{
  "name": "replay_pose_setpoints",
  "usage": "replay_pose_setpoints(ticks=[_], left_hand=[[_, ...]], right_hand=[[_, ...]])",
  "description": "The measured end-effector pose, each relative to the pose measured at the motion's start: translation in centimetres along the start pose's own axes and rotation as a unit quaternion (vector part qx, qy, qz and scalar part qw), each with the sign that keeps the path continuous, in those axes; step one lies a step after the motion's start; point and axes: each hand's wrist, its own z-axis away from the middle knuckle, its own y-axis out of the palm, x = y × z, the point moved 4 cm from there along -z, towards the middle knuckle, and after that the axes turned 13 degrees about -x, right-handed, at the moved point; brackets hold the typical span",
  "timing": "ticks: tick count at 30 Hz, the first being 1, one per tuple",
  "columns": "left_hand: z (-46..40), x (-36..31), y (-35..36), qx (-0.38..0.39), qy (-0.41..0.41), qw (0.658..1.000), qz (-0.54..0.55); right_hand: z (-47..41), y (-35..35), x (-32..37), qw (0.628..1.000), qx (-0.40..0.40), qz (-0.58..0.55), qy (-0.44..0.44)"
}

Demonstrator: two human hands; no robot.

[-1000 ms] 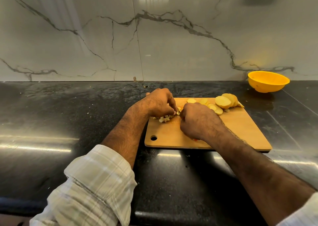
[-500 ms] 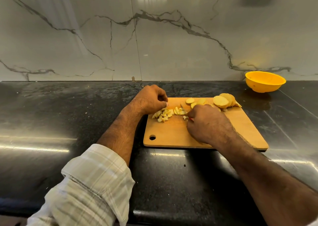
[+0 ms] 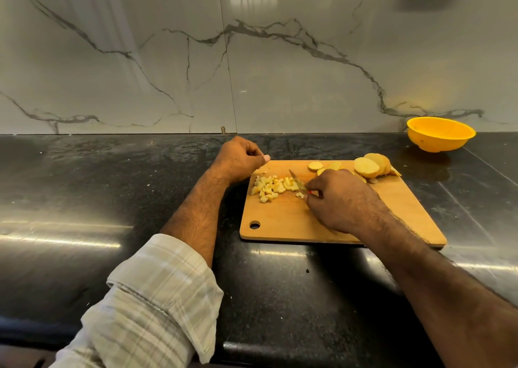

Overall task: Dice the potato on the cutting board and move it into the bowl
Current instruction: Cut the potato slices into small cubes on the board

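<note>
Black stone counter [image 3: 84, 199], glossy, runs the full width under a marble-veined wall [image 3: 140, 59]. Checked sleeve [image 3: 151, 306], rolled, low at left.

Left hand [image 3: 238, 158] sits at the board's far-left corner, fingers loosely curled, thumb stuck out to the right, holding nothing. It is just clear of the diced pile.

Board [image 3: 280, 222], wooden, hanging hole at near-left corner. Dice [image 3: 270, 188] heaped on its left part: small pale yellow cubes, a few strays just right of the heap.

Knife [image 3: 297, 179]: the blade slants across the right edge of the dice, tip pointing up-left. A bit of red handle shows under the fingers. Right hand [image 3: 342, 199] wraps round the handle, knuckles up, over the board's middle.

Slices [image 3: 364, 167], uncut rounds, overlap at the board's far-right side, one small round lying apart to their left.

Bowl [image 3: 440, 135], yellow, stands on the counter against the wall, well apart from the board at far right. Its contents cannot be made out.
</note>
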Motion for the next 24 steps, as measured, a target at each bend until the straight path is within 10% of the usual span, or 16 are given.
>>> replay_pose_setpoints(ticks=[24], left_hand=[[0.8, -1.4, 0.6, 0.012, 0.075, 0.997, 0.02]], right_hand=[[-0.1, -0.4, -0.3, 1.0, -0.009, -0.026, 0.007]])
